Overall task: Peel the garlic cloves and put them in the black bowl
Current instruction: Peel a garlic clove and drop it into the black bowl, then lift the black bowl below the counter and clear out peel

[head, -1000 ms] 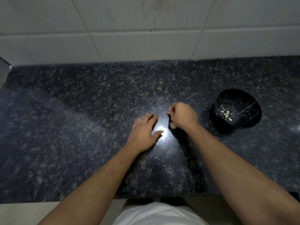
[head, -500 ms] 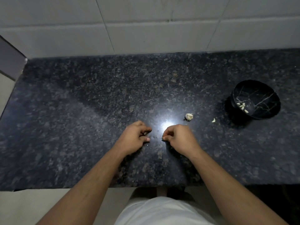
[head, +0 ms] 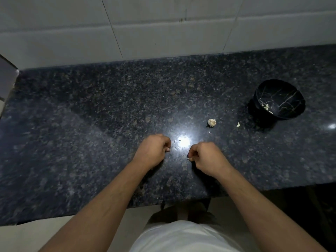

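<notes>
My left hand (head: pixel 154 151) rests on the dark granite counter (head: pixel 91 124) with its fingers curled shut; nothing shows in it. A little to its right, my right hand (head: pixel 207 157) is curled, and its fingertips pinch a small pale garlic clove (head: pixel 188 158), mostly hidden. A partial garlic bulb (head: pixel 212 123) lies on the counter beyond my right hand, apart from it. A small pale garlic piece (head: pixel 238 124) lies further right. The black bowl (head: pixel 283 113) with thin pale veins stands at the far right and holds a few peeled cloves (head: pixel 266 107).
A white tiled wall (head: pixel 163 33) runs along the back of the counter. The counter's front edge (head: pixel 109 211) is close to my body. A bright light reflection (head: pixel 183 143) sits between my hands. A grey surface (head: pixel 7 79) meets the counter's left end.
Both hands have pulled back from the garlic bulb toward the front edge, leaving it on the counter. My left hand went from flat and open to curled shut.
</notes>
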